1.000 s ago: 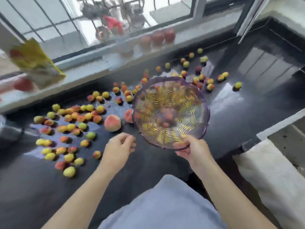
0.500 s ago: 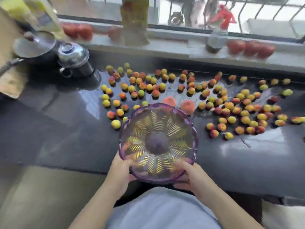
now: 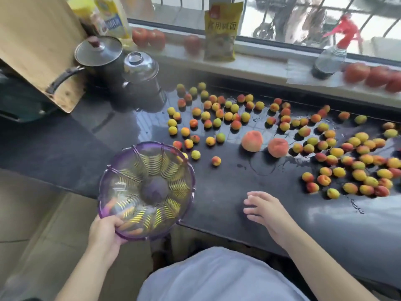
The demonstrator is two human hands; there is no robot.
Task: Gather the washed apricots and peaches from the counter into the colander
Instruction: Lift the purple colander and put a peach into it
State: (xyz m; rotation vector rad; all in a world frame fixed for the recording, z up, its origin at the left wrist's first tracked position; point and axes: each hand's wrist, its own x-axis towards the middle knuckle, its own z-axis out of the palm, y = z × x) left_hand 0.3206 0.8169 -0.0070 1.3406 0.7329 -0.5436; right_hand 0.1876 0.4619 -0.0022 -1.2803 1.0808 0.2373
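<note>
Light, rigid translucent purple plastic colander point(image 3: 146, 190) gripped at near rim by left hand point(image 3: 104, 232), overhanging wet black surface point(image 3: 227, 192); right hand point(image 3: 265, 210) slack-fingered, empty; small, slippery, bruisable yellow-red apricots point(image 3: 338, 161) and two pink peaches point(image 3: 264, 143) scattered beyond, best cupped gently.

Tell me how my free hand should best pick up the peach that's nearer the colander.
Probably from straight above. The nearer peach sits alone on the wet counter, with the second peach apart on its right. It is round and much wider than the apricots, so the open right hand should spread fingers over its top and close around its widest middle.
</note>
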